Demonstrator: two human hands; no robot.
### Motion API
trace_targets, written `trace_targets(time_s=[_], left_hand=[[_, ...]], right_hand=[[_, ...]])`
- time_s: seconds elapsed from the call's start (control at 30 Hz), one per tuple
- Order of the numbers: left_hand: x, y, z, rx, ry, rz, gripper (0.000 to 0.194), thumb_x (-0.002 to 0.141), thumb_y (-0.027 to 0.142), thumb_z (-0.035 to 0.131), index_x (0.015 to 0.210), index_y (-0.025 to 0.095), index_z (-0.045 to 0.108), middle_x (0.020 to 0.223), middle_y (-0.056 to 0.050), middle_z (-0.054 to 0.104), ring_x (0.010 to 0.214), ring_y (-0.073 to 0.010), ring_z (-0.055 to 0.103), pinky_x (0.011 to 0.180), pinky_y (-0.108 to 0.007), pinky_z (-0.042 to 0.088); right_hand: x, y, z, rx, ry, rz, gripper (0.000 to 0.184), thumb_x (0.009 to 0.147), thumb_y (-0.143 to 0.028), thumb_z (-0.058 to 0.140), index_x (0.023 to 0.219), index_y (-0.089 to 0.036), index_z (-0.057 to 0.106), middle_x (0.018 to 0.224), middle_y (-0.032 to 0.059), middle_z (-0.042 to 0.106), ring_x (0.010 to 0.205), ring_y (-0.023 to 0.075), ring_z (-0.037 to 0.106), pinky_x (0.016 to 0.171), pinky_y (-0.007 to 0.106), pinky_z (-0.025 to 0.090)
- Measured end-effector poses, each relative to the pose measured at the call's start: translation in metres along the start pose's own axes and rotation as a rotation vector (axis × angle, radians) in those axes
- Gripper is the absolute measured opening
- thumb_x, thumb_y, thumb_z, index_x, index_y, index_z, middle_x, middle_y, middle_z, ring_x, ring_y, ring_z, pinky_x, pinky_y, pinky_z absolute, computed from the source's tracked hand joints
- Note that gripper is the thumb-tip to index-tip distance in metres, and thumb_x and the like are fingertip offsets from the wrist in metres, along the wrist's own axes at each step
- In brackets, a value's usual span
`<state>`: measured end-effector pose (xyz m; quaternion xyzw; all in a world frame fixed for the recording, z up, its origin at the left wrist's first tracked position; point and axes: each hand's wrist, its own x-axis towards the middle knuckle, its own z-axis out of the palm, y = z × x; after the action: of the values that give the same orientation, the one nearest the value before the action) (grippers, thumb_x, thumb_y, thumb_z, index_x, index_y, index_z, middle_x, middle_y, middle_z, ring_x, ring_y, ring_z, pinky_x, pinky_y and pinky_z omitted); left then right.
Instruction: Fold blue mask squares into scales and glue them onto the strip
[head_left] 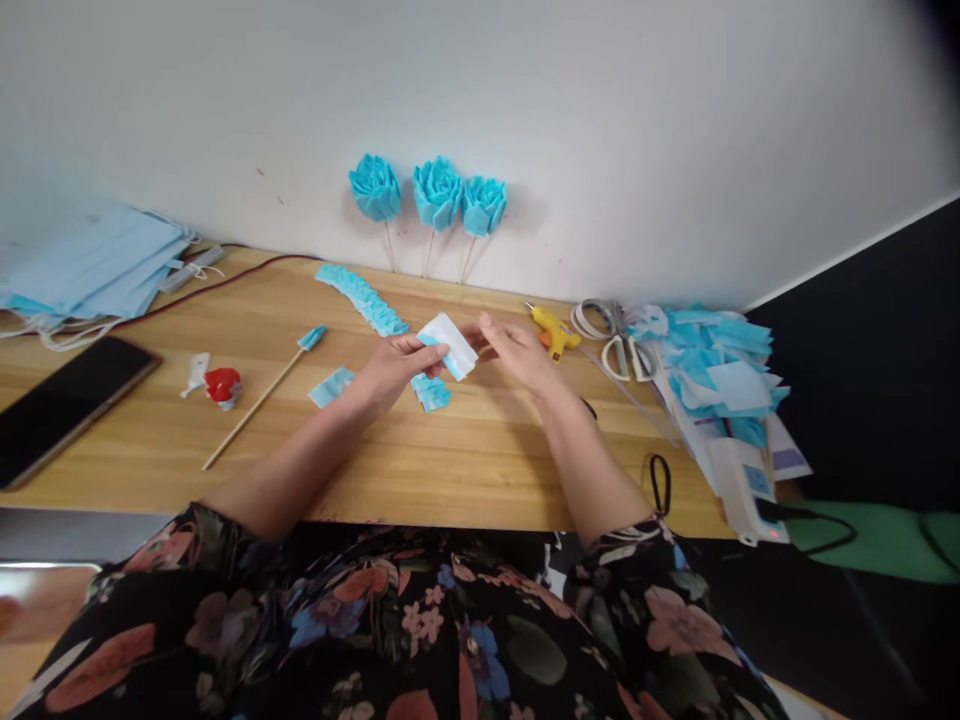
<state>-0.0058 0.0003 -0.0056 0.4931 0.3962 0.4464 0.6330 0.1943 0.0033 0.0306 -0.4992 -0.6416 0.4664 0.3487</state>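
My left hand [397, 368] pinches a small blue-and-white fabric piece [456, 347], thumb on top. Beside the piece's right edge is my right hand [519, 352], its fingers apart and partly curved; whether a fingertip touches the fabric I cannot tell. Beneath the held piece runs a row of overlapping blue fabric petals [364, 297] across the table. Left of my left wrist lies a loose blue fabric square [330, 386]. Farther left is a wooden stick [259, 407] with a blue wrapped tip. Three blue fabric flowers [437, 194] on sticks lean against the wall.
At right are a yellow glue gun [553, 332], white-handled scissors [630, 358], tape rolls [592, 318], a heap of blue scraps [724, 360] and a white power device [750, 490]. At left lie face masks [97, 265], a phone [71, 410] and a red wrapper [223, 384].
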Motion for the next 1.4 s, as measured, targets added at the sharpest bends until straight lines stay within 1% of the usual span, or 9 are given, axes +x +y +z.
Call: trace_targets(time_s=[0.07, 0.2, 0.57, 0.73, 0.83, 0.93, 1.1, 1.23, 1.4], left_hand=[[0.001, -0.001, -0.001, 0.034, 0.022, 0.002, 0.032, 0.071, 0.04, 0.082, 0.055, 0.017, 0.066, 0.057, -0.002, 0.064, 0.056, -0.0111, 0.054, 0.058, -0.027, 0.042], [0.003, 0.0, -0.002, 0.048, 0.061, 0.009, 0.032, 0.073, 0.038, 0.08, 0.054, 0.017, 0.064, 0.057, -0.001, 0.061, 0.055, -0.0109, 0.052, 0.057, -0.026, 0.042], [0.002, 0.001, -0.003, 0.16, 0.048, -0.015, 0.027, 0.078, 0.034, 0.075, 0.059, 0.017, 0.065, 0.055, 0.0, 0.057, 0.053, -0.0112, 0.048, 0.055, -0.027, 0.036], [0.0, 0.006, -0.002, 0.17, 0.08, 0.04, 0.03, 0.077, 0.033, 0.074, 0.054, 0.017, 0.061, 0.053, 0.0, 0.056, 0.053, -0.0104, 0.047, 0.056, -0.027, 0.036], [0.001, 0.009, -0.003, 0.147, 0.104, 0.078, 0.032, 0.076, 0.035, 0.073, 0.053, 0.018, 0.059, 0.053, 0.0, 0.055, 0.053, -0.0102, 0.047, 0.056, -0.027, 0.036], [0.001, 0.01, -0.003, 0.129, 0.119, 0.101, 0.032, 0.074, 0.036, 0.074, 0.053, 0.018, 0.059, 0.054, 0.0, 0.055, 0.054, -0.0101, 0.047, 0.056, -0.027, 0.037], [0.001, 0.01, -0.001, 0.144, 0.133, 0.113, 0.035, 0.072, 0.038, 0.076, 0.052, 0.018, 0.057, 0.054, 0.001, 0.053, 0.054, -0.0098, 0.045, 0.056, -0.027, 0.037], [0.001, 0.011, -0.003, 0.129, 0.141, 0.134, 0.035, 0.073, 0.041, 0.077, 0.053, 0.018, 0.059, 0.054, 0.001, 0.053, 0.054, -0.0099, 0.044, 0.056, -0.027, 0.035], [0.005, 0.01, -0.009, 0.013, 0.162, 0.157, 0.035, 0.073, 0.042, 0.078, 0.055, 0.018, 0.061, 0.054, 0.001, 0.053, 0.054, -0.01, 0.045, 0.057, -0.026, 0.037]], right_hand=[[0.009, 0.002, 0.015, 0.087, 0.01, -0.04, 0.061, 0.087, -0.076, 0.05, 0.083, -0.019, 0.071, 0.077, 0.0034, 0.07, 0.073, 0.0151, 0.063, 0.067, 0.027, 0.049], [0.012, 0.008, 0.029, 0.08, 0.197, -0.147, 0.044, 0.081, -0.064, 0.066, 0.074, -0.02, 0.064, 0.066, -0.0022, 0.06, 0.062, 0.0117, 0.052, 0.058, 0.026, 0.042], [-0.003, 0.012, 0.035, -0.18, 0.423, -0.312, 0.023, 0.092, -0.041, 0.06, 0.079, -0.022, 0.065, 0.066, -0.0025, 0.06, 0.06, 0.0119, 0.049, 0.06, 0.027, 0.04], [-0.004, 0.014, 0.034, -0.158, 0.384, -0.319, 0.036, 0.097, -0.052, 0.049, 0.085, -0.022, 0.065, 0.072, 0.0, 0.063, 0.065, 0.0143, 0.055, 0.064, 0.029, 0.044], [-0.002, 0.019, 0.032, -0.06, 0.286, -0.272, 0.049, 0.099, -0.063, 0.038, 0.089, -0.024, 0.066, 0.081, 0.0025, 0.065, 0.075, 0.0168, 0.061, 0.071, 0.031, 0.05], [0.002, 0.024, 0.032, 0.029, 0.189, -0.252, 0.05, 0.095, -0.069, 0.043, 0.093, -0.024, 0.065, 0.083, 0.0019, 0.064, 0.078, 0.0172, 0.062, 0.075, 0.032, 0.052], [0.005, 0.028, 0.038, 0.06, 0.137, -0.296, 0.043, 0.084, -0.056, 0.068, 0.113, -0.025, 0.061, 0.103, 0.0021, 0.07, 0.088, 0.0165, 0.063, 0.079, 0.03, 0.052], [0.004, 0.028, 0.04, -0.067, 0.21, -0.242, 0.028, 0.085, -0.044, 0.068, 0.105, -0.024, 0.065, 0.089, -0.0007, 0.069, 0.075, 0.0144, 0.059, 0.07, 0.028, 0.048], [0.003, 0.026, 0.041, -0.058, 0.217, -0.246, 0.025, 0.084, -0.041, 0.069, 0.102, -0.024, 0.067, 0.082, -0.002, 0.067, 0.071, 0.0139, 0.056, 0.067, 0.027, 0.046]])
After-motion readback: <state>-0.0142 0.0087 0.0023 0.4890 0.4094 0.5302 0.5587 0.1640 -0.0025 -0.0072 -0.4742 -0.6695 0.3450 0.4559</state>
